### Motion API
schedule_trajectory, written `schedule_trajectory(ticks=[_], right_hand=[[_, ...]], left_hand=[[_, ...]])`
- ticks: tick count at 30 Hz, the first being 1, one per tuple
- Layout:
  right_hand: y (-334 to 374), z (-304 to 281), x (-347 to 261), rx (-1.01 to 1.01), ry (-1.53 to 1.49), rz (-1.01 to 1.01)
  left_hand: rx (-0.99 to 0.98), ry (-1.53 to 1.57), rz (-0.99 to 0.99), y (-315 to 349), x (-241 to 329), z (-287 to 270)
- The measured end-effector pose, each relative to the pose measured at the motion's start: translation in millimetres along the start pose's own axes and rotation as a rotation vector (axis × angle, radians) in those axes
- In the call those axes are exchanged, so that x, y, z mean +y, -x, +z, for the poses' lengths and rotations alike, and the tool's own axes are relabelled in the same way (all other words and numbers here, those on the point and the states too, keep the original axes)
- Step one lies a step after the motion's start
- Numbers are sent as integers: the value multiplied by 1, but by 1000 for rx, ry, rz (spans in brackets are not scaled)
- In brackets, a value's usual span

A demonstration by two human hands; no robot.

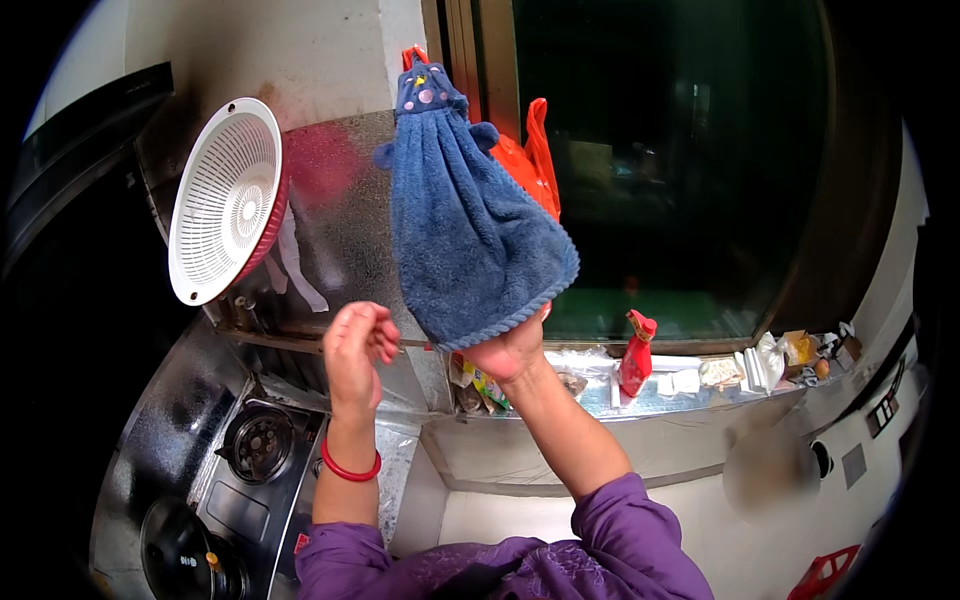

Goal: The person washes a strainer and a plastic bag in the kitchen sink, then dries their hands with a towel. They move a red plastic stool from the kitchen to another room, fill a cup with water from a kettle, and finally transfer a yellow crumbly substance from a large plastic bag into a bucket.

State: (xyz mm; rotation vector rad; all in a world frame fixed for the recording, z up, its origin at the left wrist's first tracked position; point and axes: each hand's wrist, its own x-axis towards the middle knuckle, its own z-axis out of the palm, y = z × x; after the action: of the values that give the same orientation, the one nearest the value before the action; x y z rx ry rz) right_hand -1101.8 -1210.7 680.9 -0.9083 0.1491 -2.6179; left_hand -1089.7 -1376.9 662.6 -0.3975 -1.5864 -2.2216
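Observation:
A blue plush hand towel [470, 230] with a braided edge and a small animal-face top hangs by a red loop on the wall by the window. My right hand [510, 350] touches its lower edge, palm turned up, and the cloth swings out toward the right. Most of that hand's fingers are hidden behind the towel, so their grip does not show. Just left of the towel's bottom, my left hand [355, 345] is raised with nothing in it. Its fingers are loosely bent and apart, and a red bangle [350, 462] circles the wrist.
A white colander [228, 200] hangs on the left wall above a gas stove [258, 445] and a black lidded pan [180, 545]. An orange plastic bag [530, 165] is behind the towel. On the window ledge stand a red spray bottle [637, 355] and small packages.

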Motion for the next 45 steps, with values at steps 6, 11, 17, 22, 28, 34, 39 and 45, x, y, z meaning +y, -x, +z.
schedule_trajectory(ticks=[6,11,17,22,28,34,39,45], right_hand=[[57,-34,45,250,109,300],[21,41,26,-173,507,521],[-175,60,-43,-104,197,-327],[-189,26,6,81,1643,-1305],[-168,40,26,-209,187,-111],[-173,21,24,-473,-32,61],[-123,-2,2,-472,-54,-26],[9,-41,-15,-330,32,116]], left_hand=[[-496,860,-150,-27,-53,24],[-661,993,-29,-54,-34,41],[-427,840,-52,-37,-22,87],[-199,497,2,-23,-13,100],[-774,864,-252,-53,-34,69],[-788,772,-261,-77,-58,48],[-647,805,8,-58,-46,74],[-1179,1116,-296,-69,-26,17]])
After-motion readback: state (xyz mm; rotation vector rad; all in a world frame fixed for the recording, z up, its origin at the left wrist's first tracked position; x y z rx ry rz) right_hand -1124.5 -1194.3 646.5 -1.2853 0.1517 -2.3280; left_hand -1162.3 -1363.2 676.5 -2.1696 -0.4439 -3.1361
